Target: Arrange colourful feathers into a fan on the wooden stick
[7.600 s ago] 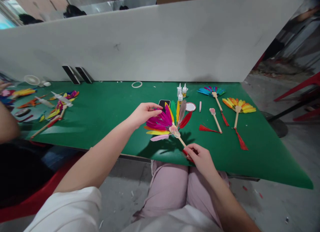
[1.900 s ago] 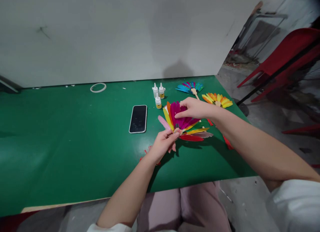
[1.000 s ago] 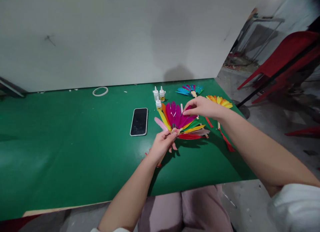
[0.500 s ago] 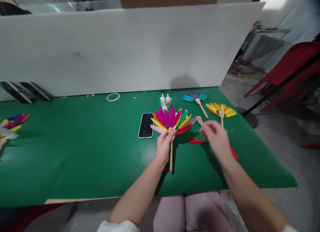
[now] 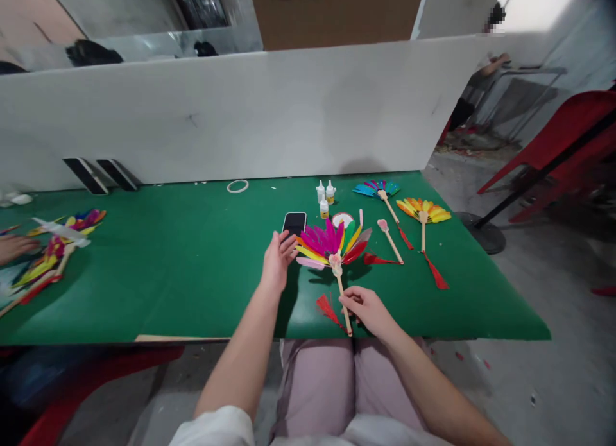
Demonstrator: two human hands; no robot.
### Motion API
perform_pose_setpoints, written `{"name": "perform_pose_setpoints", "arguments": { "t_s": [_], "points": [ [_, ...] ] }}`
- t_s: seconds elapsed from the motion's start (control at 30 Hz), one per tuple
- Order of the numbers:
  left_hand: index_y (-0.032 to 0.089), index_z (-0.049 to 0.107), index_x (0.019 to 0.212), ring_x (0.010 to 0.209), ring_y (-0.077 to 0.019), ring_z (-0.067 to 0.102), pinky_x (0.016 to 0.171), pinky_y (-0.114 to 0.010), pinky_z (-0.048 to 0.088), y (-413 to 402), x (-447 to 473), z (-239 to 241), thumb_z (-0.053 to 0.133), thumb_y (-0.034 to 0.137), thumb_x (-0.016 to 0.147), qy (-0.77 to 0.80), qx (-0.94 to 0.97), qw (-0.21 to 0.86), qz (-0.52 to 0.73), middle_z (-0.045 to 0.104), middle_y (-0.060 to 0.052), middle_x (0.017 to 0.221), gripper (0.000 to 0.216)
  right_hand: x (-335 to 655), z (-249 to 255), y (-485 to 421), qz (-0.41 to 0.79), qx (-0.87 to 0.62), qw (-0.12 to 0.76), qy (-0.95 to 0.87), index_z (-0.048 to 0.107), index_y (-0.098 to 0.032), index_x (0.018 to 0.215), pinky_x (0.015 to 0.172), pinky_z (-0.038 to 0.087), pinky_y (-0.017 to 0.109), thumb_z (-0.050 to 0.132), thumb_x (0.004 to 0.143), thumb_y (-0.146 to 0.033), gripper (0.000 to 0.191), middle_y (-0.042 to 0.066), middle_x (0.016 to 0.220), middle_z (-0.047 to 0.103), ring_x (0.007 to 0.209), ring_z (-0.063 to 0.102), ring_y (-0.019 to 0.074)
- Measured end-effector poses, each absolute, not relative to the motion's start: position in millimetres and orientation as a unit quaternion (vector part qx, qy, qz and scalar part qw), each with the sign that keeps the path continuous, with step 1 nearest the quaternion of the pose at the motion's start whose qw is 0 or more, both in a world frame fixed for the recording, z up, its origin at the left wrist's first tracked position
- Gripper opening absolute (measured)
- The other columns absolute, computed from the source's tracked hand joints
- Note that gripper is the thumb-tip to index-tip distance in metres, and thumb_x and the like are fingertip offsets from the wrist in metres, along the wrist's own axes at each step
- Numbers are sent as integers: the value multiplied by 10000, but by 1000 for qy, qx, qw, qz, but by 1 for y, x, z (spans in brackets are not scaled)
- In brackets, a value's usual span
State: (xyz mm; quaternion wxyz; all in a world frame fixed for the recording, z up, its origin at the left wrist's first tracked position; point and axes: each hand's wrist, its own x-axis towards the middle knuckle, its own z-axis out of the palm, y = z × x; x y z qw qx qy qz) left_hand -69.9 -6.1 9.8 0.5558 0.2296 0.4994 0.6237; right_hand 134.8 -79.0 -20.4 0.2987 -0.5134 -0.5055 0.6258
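Observation:
A many-coloured feather fan point(image 5: 332, 242) on a wooden stick with a red tassel point(image 5: 327, 307) is over the green table point(image 5: 192, 273) in front of me. My right hand point(image 5: 366, 308) pinches the lower end of its stick point(image 5: 342, 296). My left hand point(image 5: 278, 260) is open, fingers stretched out beside the fan's left feathers, next to a black phone point(image 5: 294, 223).
Three small glue bottles point(image 5: 324, 194), a round lid point(image 5: 342, 219), a bare stick with a tassel point(image 5: 389, 240), a blue fan point(image 5: 378, 189) and an orange fan point(image 5: 423, 210) lie to the right. More feathers and fans point(image 5: 52, 240) lie far left by another person's hand point(image 5: 14, 247). A white partition point(image 5: 240, 112) stands behind.
My left hand let go of the fan's hub and opened beside the feathers. My right hand took hold of the stick's lower end. The view pulled back and leftward.

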Motion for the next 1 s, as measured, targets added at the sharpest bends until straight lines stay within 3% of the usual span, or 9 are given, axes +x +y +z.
{"name": "perform_pose_setpoints", "arguments": {
  "t_s": [0.07,0.17,0.5,0.77,0.9,1.0],
  "points": [
    [160,601,1002,618,-124,605,554,-226,445,6,-85,16,589,552,656,548,290,562,547,667,-90,887,524,138,-23,-84,642,-496,289,-509,556,-174,740,401,386,192,574,703,-424,254,-20,598,562,499,523,95],
    [117,650,878,579,-158,609,552,-260,455,14,-83,17,714,456,550,557,359,572,483,679,-88,748,475,139,-27,-89,655,-480,291,-506,551,-167,744,430,436,197,572,711,-420,256,-31,594,550,490,524,83],
    [121,647,668,545,-151,602,592,-283,477,6,-63,-1,745,394,513,558,363,568,484,663,-54,624,329,142,-26,-92,679,-475,269,-490,512,-162,715,454,454,207,579,707,-424,270,-49,547,526,446,517,72],
    [117,649,723,598,-162,610,614,-287,475,6,-61,-4,722,430,545,557,365,579,470,670,-67,676,367,142,-25,-93,687,-477,277,-473,501,-154,726,454,446,213,583,705,-406,266,-53,551,508,454,505,71],
    [147,644,913,642,-155,607,575,-253,443,15,-72,10,624,541,617,588,394,532,465,679,-86,821,493,143,-28,-92,685,-481,287,-466,510,-152,729,447,437,208,592,698,-404,266,-50,558,510,467,497,70],
    [165,617,999,739,-152,605,615,-238,426,27,-78,23,636,508,621,585,462,498,442,667,-90,907,512,143,-30,-91,687,-477,285,-468,517,-152,721,443,433,207,595,692,-410,271,-49,556,511,465,493,69]
  ]
}}
